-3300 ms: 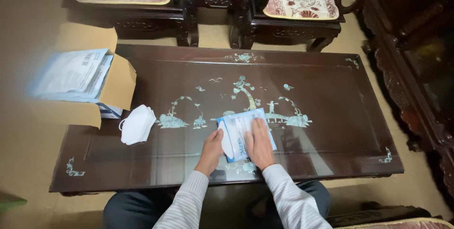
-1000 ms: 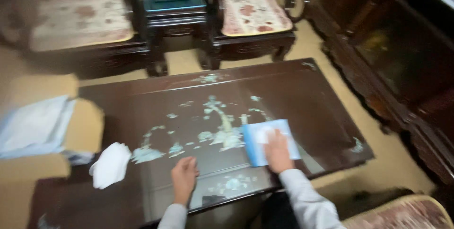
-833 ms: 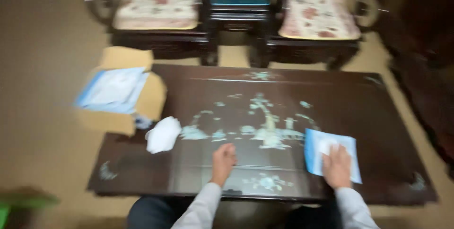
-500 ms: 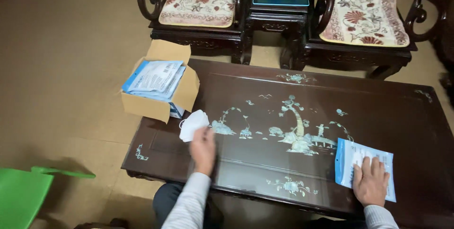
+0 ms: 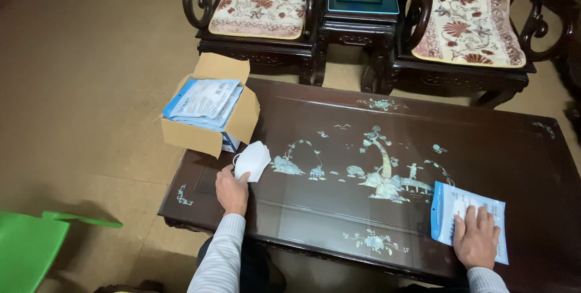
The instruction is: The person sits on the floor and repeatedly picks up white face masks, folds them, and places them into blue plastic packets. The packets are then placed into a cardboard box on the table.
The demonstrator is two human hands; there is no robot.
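Right hand (image 5: 477, 241) covered part of blue packet (image 5: 467, 220). Green chair (image 5: 27, 250) cut off at left edge. Packets in box (image 5: 209, 114) half hidden.
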